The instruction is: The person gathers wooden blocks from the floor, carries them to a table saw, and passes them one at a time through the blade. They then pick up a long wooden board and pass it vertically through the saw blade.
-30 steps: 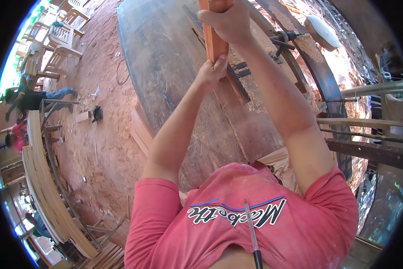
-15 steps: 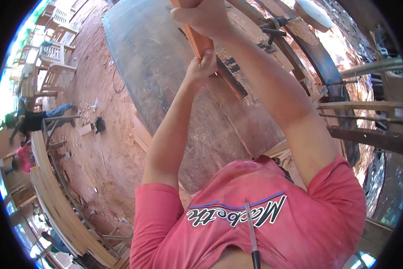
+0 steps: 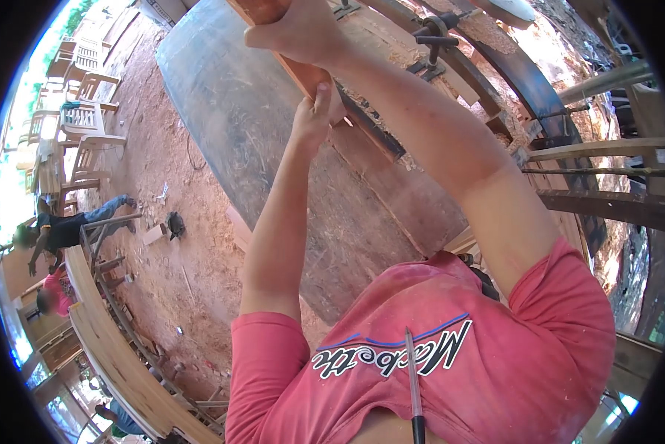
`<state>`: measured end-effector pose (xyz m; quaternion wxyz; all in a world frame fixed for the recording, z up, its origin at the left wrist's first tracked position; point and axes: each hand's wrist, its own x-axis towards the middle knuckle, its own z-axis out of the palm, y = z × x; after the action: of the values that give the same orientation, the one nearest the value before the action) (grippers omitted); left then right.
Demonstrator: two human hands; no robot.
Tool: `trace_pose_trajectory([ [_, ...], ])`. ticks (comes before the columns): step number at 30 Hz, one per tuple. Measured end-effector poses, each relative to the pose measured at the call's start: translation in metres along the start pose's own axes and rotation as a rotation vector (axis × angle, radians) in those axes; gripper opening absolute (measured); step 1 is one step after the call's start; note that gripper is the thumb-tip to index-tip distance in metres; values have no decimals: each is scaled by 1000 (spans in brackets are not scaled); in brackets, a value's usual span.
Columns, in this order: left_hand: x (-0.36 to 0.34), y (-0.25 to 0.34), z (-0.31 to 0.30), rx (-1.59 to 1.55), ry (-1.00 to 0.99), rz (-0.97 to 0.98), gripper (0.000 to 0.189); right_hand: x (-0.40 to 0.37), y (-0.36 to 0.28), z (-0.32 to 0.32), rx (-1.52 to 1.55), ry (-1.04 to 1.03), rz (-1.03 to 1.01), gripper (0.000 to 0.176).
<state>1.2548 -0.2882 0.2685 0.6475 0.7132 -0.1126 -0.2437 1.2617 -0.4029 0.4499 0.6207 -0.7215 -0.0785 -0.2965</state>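
A reddish-brown piece of wood (image 3: 303, 72) slants across the top of the view, its upper end cut off by the frame edge. My left hand (image 3: 312, 118) is closed around its near end, thumb on top. Further up, my right hand (image 3: 299, 33) wraps over the same piece, fingers partly hidden. Beneath them is a large, dusty flat work surface (image 3: 273, 185). A dark metal bar (image 3: 373, 129) lies on it just right of my left hand.
A clamp (image 3: 436, 37) and dark curved beams (image 3: 525, 89) are at the upper right. Wooden bars (image 3: 606, 150) jut in from the right. Long boards (image 3: 118, 348) rest on a stand at left, near a person in dark clothes (image 3: 66, 228). Wooden chairs (image 3: 84, 118) stand beyond.
The wood and both my hands have shifted up and left in the view, still gripping. The surroundings have also shifted somewhat, as my head has moved.
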Motion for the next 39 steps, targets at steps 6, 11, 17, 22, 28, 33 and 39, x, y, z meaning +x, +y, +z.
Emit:
trace_pose_trajectory([
  [6, -3, 12, 2, 37, 53, 49, 71, 8, 14, 7, 29, 43, -167, 50],
  [11, 6, 10, -2, -58, 34, 76, 73, 16, 17, 12, 67, 50, -195, 53],
  [17, 14, 9, -7, -45, 66, 58, 74, 21, 22, 16, 8, 48, -115, 52],
  [22, 25, 1, -10, -10, 113, 71, 76, 26, 22, 16, 1, 6, -88, 49],
  [28, 26, 8, -12, -8, 128, 45, 72, 31, 25, 24, 68, 35, -173, 51],
  [33, 34, 8, -13, -70, 128, 71, 69, 36, 26, 25, 42, -28, -57, 50],
  [39, 41, 7, -16, -22, 151, 69, 70, 40, 29, 32, 30, -21, 53, 46],
])
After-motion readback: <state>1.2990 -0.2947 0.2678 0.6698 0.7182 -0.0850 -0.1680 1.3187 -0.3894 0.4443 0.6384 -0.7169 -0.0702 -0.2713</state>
